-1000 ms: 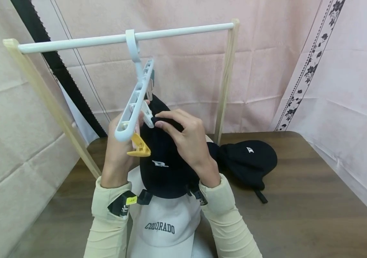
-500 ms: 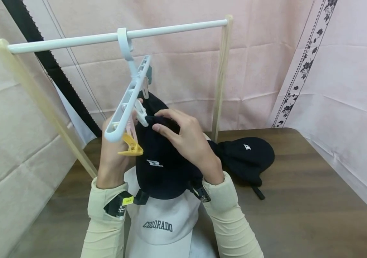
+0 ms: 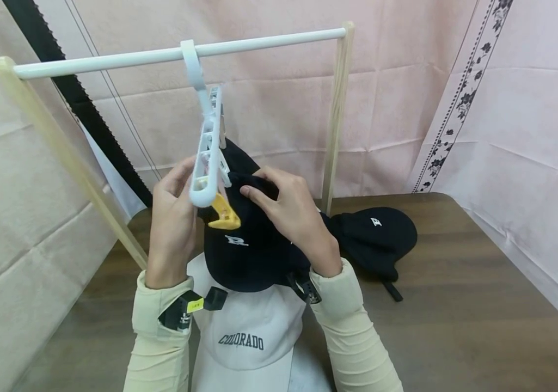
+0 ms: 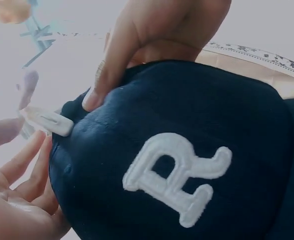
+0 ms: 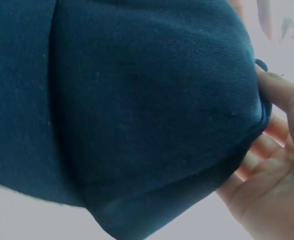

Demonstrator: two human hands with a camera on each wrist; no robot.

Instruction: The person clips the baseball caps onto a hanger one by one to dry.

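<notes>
My right hand point(image 3: 290, 209) pinches the crown of a black baseball cap point(image 3: 254, 261) between thumb and fingers. In the left wrist view the cap front carries a raised white R point(image 4: 179, 175), and a white clothespin point(image 4: 54, 121) bites its crown edge. That clothespin hangs from a pale blue clip hanger point(image 3: 207, 141), hooked over a rod. My left hand point(image 3: 173, 218) is just left of the hanger's near end, fingers loosely spread; in its wrist view the fingers lie right by the clothespin. A yellow clothespin point(image 3: 227, 215) dangles from the near end.
The rod point(image 3: 269, 44) runs between wooden posts point(image 3: 336, 120). Another black cap point(image 3: 381, 234) lies at right on the brown table point(image 3: 455, 305). A white COLORADO cap point(image 3: 246, 359) sits in front, below the held cap. Cloth walls close off the back and sides.
The hanger's near end has swung right. My left hand has let go of the clothespin and drawn slightly away, thumb now apart from it. The right hand keeps its grip on the cap.
</notes>
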